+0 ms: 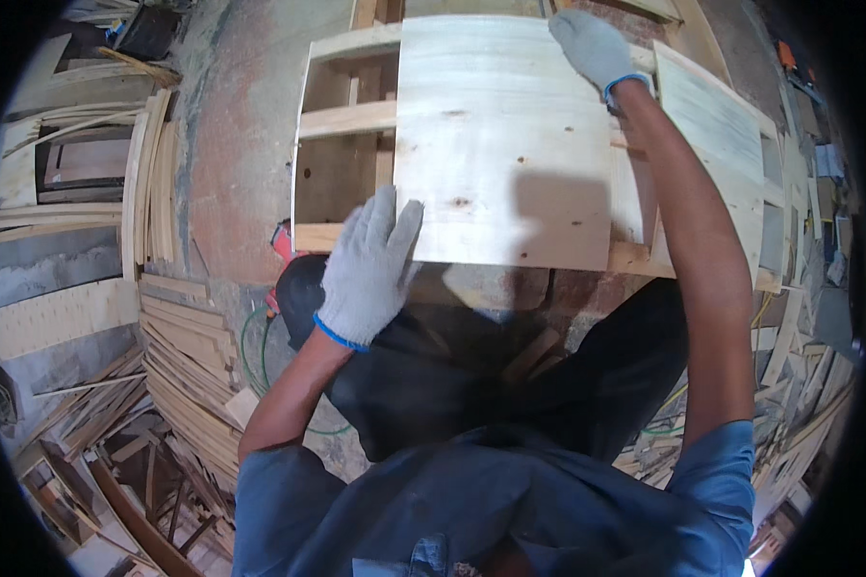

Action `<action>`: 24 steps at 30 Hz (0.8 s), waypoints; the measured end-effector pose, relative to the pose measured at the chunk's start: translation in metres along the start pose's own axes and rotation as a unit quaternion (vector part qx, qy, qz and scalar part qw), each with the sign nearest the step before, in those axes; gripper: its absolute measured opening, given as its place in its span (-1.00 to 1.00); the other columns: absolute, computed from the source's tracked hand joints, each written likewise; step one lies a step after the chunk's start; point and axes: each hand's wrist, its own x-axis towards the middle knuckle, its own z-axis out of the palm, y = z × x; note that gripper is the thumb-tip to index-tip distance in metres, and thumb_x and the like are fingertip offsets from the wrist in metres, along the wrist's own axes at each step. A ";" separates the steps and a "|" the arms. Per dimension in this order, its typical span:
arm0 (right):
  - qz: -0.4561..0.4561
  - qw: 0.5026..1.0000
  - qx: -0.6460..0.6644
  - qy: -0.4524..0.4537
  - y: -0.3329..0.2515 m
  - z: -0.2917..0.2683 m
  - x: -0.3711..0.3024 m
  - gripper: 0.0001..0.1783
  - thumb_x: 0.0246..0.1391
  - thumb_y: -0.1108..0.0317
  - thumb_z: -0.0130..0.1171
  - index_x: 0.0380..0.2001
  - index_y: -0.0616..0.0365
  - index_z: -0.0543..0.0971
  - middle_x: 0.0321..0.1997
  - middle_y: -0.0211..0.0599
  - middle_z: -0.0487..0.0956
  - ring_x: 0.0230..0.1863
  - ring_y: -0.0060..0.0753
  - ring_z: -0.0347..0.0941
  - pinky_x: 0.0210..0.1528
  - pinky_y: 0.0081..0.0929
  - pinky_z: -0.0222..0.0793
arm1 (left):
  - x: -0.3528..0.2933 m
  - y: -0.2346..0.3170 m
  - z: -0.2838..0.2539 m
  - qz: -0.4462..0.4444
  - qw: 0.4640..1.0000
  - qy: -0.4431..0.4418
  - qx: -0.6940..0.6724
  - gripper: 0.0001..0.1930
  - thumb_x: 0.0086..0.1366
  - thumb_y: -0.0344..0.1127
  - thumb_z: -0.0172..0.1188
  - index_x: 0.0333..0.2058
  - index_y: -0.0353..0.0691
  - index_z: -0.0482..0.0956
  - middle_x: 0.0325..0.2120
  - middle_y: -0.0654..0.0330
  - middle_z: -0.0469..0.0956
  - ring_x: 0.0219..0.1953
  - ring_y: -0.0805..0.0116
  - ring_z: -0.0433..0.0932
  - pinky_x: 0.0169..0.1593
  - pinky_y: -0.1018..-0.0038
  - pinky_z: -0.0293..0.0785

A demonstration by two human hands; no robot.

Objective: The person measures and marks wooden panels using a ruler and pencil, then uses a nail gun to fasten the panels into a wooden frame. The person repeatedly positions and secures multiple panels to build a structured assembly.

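Observation:
A pale plywood panel (491, 144) with several knots lies across a wooden frame (346, 120) in front of my knees. My left hand (370, 264), in a white knit glove with a blue cuff, rests at the panel's near left edge. Its fingers are stretched out, pointing away from me. At the far right corner, my gloved right hand (592, 48) is closed over the panel's edge, fingers together; the fingertips are partly hidden. To the right, a second plywood panel (712, 125) covers another part of the frame.
Beside my left knee is a red tool (282, 245), partly hidden, with a green hose (250, 341) on the floor. Stacked wooden strips (188, 375) and wood scraps (178, 481) lie at the left. More offcuts (789, 394) are piled at the right.

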 end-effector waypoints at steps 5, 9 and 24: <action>0.025 0.999 0.028 0.000 -0.003 0.002 0.001 -0.61 0.23 0.01 -0.05 -0.25 0.01 0.67 -0.18 0.02 0.63 -0.10 0.07 0.55 0.00 -0.09 0.43 | 0.002 -0.011 -0.008 0.013 0.998 -0.055 0.005 -0.19 0.08 -0.29 0.33 0.32 -0.13 0.20 0.11 -0.09 0.40 0.19 -0.08 0.34 0.34 0.04 0.13; 0.009 0.996 0.053 0.064 -0.007 0.002 -0.001 -0.66 0.17 0.13 0.00 -0.41 0.06 0.69 -0.31 0.06 0.64 -0.22 0.06 0.59 -0.12 -0.13 0.47 | 0.002 -0.022 -0.009 0.016 0.996 -0.075 -0.053 -0.21 0.09 -0.29 0.32 0.32 -0.12 0.22 0.12 -0.04 0.41 0.19 -0.05 0.35 0.35 0.04 0.13; 0.062 0.995 0.083 -0.014 -0.020 -0.020 0.000 -0.59 0.21 0.03 -0.02 -0.24 0.11 0.64 -0.20 0.00 0.62 -0.13 0.15 0.53 -0.04 -0.02 0.41 | 0.004 -0.021 -0.024 0.033 0.992 -0.088 -0.078 -0.25 0.12 -0.29 0.28 0.30 -0.18 0.22 0.07 -0.07 0.44 0.15 -0.10 0.38 0.30 0.04 0.17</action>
